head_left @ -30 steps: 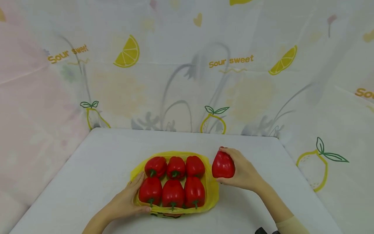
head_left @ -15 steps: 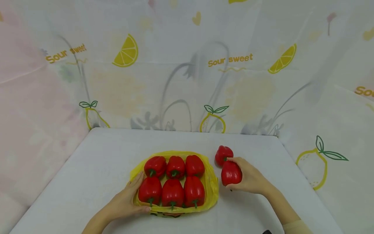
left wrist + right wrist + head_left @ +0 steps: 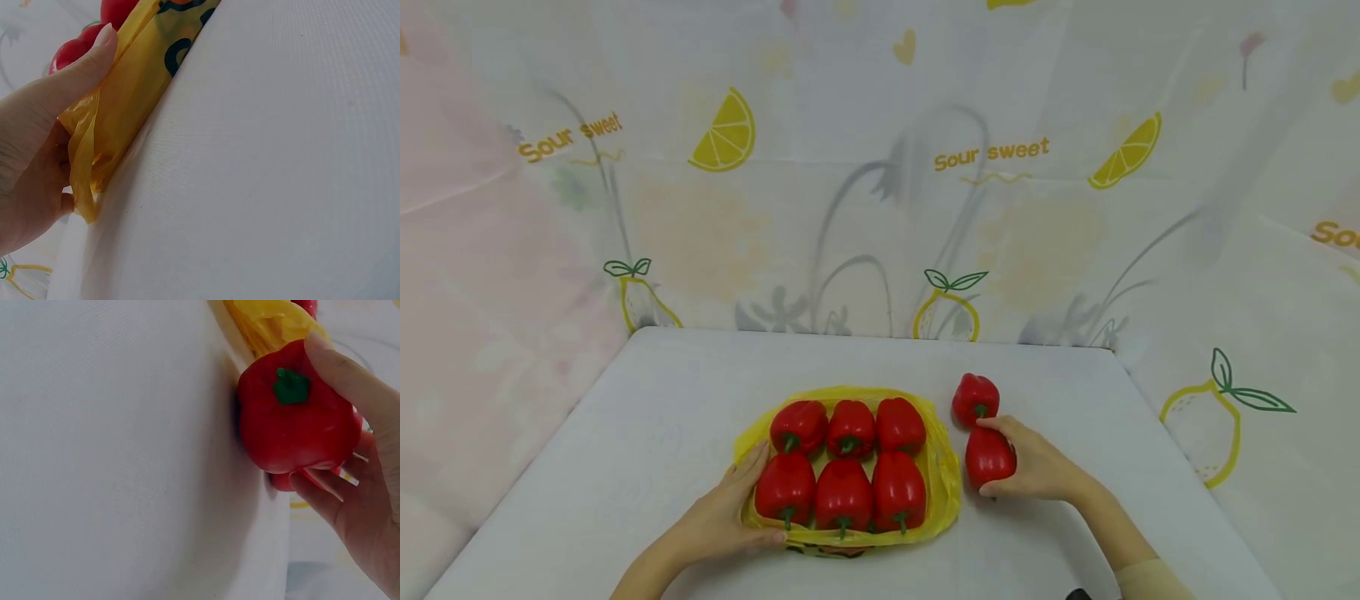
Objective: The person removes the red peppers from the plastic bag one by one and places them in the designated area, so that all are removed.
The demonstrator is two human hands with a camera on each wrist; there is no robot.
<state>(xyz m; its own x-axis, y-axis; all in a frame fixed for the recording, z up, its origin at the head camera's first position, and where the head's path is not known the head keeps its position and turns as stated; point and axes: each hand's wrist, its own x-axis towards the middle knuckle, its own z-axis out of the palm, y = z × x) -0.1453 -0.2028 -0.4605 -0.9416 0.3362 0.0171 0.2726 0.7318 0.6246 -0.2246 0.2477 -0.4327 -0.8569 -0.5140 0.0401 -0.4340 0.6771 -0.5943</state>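
Our right hand (image 3: 1036,468) pinches a pepper (image 3: 987,458) across its sides: likely light, stiff, slick; left hand (image 3: 722,518) apparently grips the yellow bag (image 3: 946,487), partly hidden.

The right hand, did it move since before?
Yes. In the head view, the right hand has moved down, farther from the table's back edge.

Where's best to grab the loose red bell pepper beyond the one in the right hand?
Probably round the bulging middle of the loose red bell pepper, coming from the right: that side faces away from the yellow plastic bag. The near side, where its small green stem shows, seems crowded by the right hand and the held red bell pepper.
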